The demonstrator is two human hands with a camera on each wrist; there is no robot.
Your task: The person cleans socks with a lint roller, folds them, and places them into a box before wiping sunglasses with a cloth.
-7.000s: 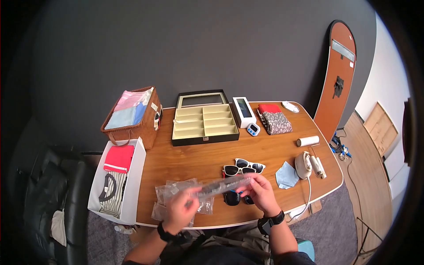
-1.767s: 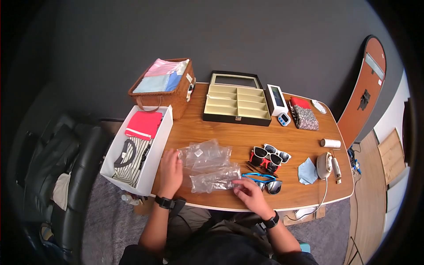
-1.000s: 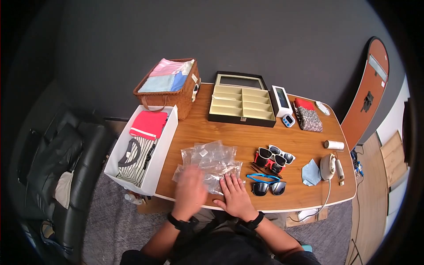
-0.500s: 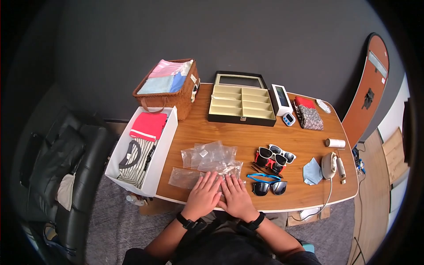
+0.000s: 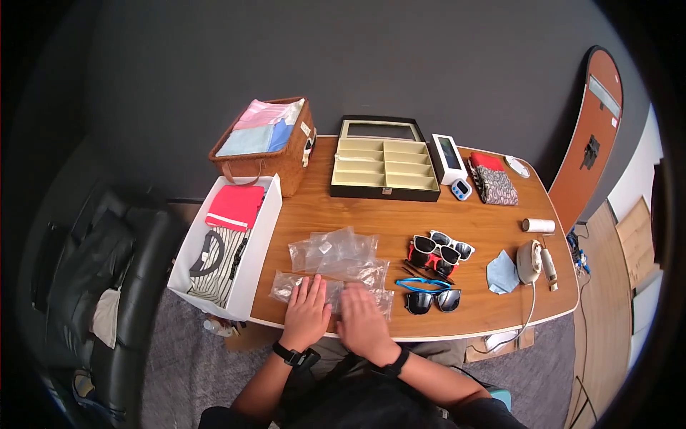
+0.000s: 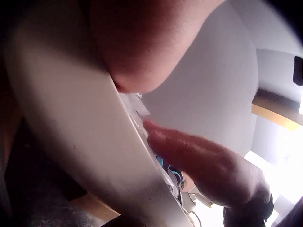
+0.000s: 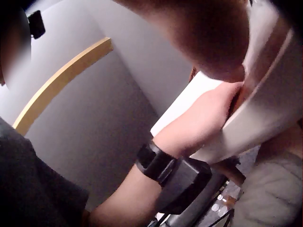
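Observation:
In the head view my left hand [image 5: 307,314] lies with straight fingers on a clear plastic bag [image 5: 283,284] near the table's front edge. My right hand [image 5: 364,325], slightly blurred, is close beside it over the same bag, fingers extended. Behind it lie more clear bags [image 5: 332,249], overlapping one another. Just right of the hands are black sunglasses [image 5: 420,302], a blue pair [image 5: 421,284], a red-framed pair [image 5: 444,267] and white-framed pairs [image 5: 429,244]. The left wrist view shows the right hand [image 6: 203,163] low over the tabletop; the hands hide part of the front bag.
An open display case [image 5: 386,191] with cream compartments stands at the back. On the left are a wicker basket [image 5: 289,168] of folded cloths and a white bin [image 5: 264,250] of clothing. Rightward lie a blue cloth [image 5: 503,273], a corded white appliance [image 5: 529,263] and a lint roller [image 5: 537,226].
Earlier both hands held a plastic bag above the table. Later they pressed flat on the bags; now the right hand has shifted left and a flattened bag stretches along the front.

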